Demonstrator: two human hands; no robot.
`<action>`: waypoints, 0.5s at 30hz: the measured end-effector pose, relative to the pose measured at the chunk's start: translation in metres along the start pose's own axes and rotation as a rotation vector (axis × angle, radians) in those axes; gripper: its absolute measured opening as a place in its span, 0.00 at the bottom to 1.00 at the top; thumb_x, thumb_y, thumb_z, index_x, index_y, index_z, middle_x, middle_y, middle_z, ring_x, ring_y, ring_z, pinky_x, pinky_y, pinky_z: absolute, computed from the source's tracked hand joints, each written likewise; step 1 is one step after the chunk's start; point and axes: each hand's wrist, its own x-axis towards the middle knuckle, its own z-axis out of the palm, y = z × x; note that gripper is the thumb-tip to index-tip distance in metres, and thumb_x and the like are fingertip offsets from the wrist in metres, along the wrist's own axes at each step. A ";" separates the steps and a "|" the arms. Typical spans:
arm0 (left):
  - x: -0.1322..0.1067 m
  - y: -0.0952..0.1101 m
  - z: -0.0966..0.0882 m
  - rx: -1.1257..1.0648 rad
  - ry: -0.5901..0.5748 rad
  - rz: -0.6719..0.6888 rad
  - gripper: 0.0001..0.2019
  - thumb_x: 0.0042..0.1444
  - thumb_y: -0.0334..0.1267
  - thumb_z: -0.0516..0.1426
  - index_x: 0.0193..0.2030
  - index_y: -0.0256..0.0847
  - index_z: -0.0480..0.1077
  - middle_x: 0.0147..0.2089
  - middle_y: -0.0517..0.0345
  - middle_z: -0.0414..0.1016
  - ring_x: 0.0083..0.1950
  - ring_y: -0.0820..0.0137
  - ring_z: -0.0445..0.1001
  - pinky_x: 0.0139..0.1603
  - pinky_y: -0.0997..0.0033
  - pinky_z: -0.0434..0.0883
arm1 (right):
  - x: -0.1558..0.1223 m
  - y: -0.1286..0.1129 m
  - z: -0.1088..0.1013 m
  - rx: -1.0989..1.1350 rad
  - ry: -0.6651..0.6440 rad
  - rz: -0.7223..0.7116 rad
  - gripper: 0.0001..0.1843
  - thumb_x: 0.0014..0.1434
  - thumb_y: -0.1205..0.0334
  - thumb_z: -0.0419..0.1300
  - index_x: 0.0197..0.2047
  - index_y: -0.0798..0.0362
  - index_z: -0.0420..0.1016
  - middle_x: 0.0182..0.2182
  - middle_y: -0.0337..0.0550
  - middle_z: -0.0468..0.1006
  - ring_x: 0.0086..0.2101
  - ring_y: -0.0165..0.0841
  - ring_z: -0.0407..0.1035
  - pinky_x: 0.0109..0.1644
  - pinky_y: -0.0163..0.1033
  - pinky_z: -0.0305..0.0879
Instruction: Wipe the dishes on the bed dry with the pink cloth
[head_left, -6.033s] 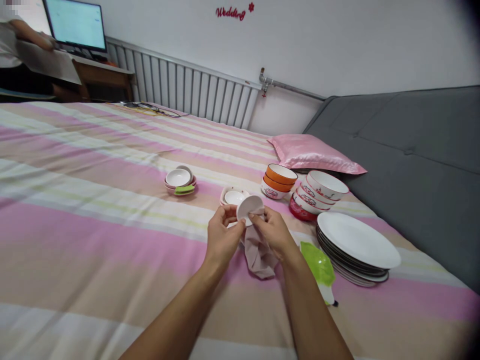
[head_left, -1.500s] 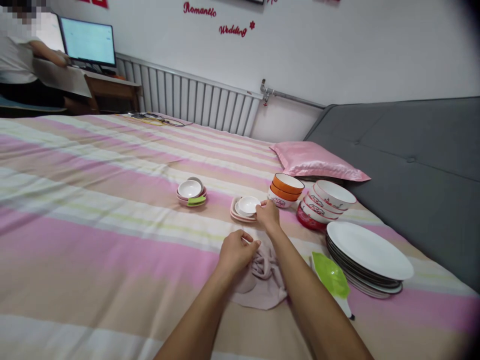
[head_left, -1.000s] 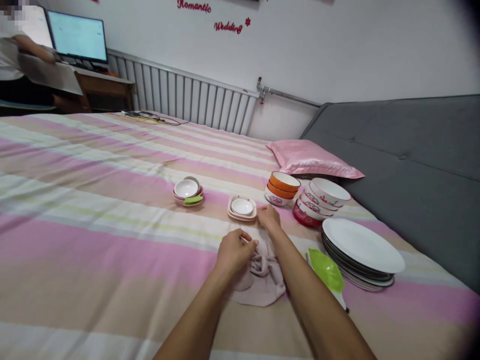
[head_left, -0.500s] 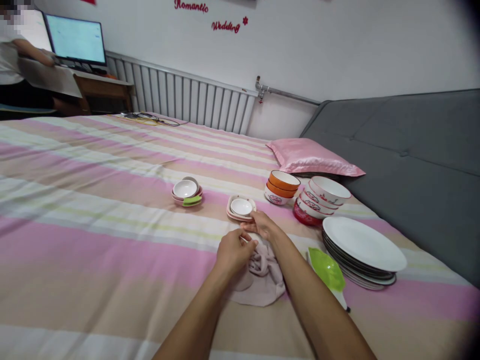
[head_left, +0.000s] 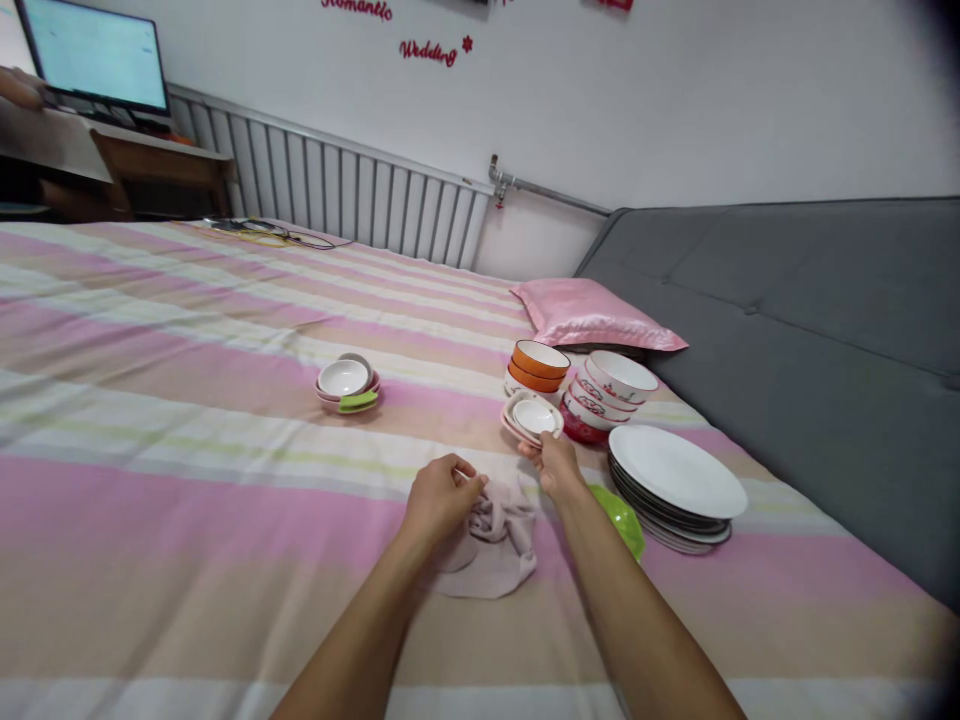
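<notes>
My right hand [head_left: 556, 465] is closed on the near edge of a small stack of square pinkish dishes [head_left: 511, 420]. In the top dish sits a small round white bowl [head_left: 535, 416]. The stack is held just in front of the orange bowls [head_left: 541, 360] and covers part of the lowest one. My left hand [head_left: 442, 500] hovers low at the left side of a crumpled pale pink cloth [head_left: 499, 560]. Its fingers are curled, thumb close to the forefinger; whether they pinch anything is hidden. My right forearm partly covers a green leaf-shaped dish [head_left: 621, 520].
White patterned bowls [head_left: 619, 380] are stacked beside a pile of white plates [head_left: 679, 470] on the right. Another group of small bowls [head_left: 345, 378] lies left. Behind are a pink pillow [head_left: 592, 312], grey headboard [head_left: 787, 270], cables [head_left: 277, 236] and a person's arm [head_left: 21, 90] near a monitor.
My right hand has lifted the small dish stack and carried it right, toward the orange bowls. The left hand stays by the cloth. The view has turned slightly right.
</notes>
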 end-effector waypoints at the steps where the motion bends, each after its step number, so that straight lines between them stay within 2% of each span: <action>1: 0.000 0.000 0.000 0.001 0.002 0.003 0.09 0.48 0.41 0.57 0.31 0.38 0.70 0.21 0.58 0.71 0.23 0.70 0.70 0.24 0.74 0.59 | 0.003 0.000 -0.004 0.005 0.030 0.002 0.09 0.53 0.76 0.48 0.31 0.54 0.64 0.19 0.32 0.70 0.17 0.22 0.67 0.24 0.25 0.69; 7: 0.000 0.004 -0.001 0.015 0.007 0.007 0.09 0.48 0.42 0.58 0.30 0.38 0.70 0.20 0.58 0.71 0.22 0.70 0.70 0.25 0.73 0.60 | 0.016 0.003 -0.009 -0.017 0.102 0.055 0.08 0.57 0.74 0.50 0.37 0.55 0.65 0.22 0.32 0.70 0.20 0.23 0.68 0.24 0.28 0.69; 9: -0.001 0.005 -0.001 0.006 0.006 0.011 0.09 0.48 0.42 0.58 0.30 0.38 0.70 0.20 0.58 0.71 0.22 0.70 0.70 0.24 0.73 0.60 | 0.017 0.001 -0.008 -0.035 0.087 0.076 0.05 0.60 0.69 0.52 0.40 0.57 0.66 0.26 0.34 0.71 0.22 0.23 0.68 0.26 0.30 0.69; 11: -0.001 0.004 -0.001 -0.005 0.015 0.015 0.09 0.48 0.42 0.58 0.30 0.38 0.70 0.20 0.57 0.72 0.22 0.70 0.70 0.24 0.73 0.60 | 0.017 -0.005 -0.009 -0.066 0.058 0.095 0.07 0.62 0.63 0.53 0.41 0.58 0.67 0.28 0.36 0.72 0.24 0.24 0.68 0.27 0.31 0.68; 15: 0.000 0.003 0.002 -0.006 0.029 0.038 0.08 0.48 0.41 0.58 0.29 0.38 0.71 0.22 0.56 0.73 0.22 0.70 0.71 0.24 0.74 0.60 | 0.002 -0.009 -0.013 -0.159 -0.010 0.098 0.13 0.64 0.60 0.46 0.39 0.57 0.68 0.26 0.39 0.71 0.25 0.27 0.69 0.30 0.34 0.69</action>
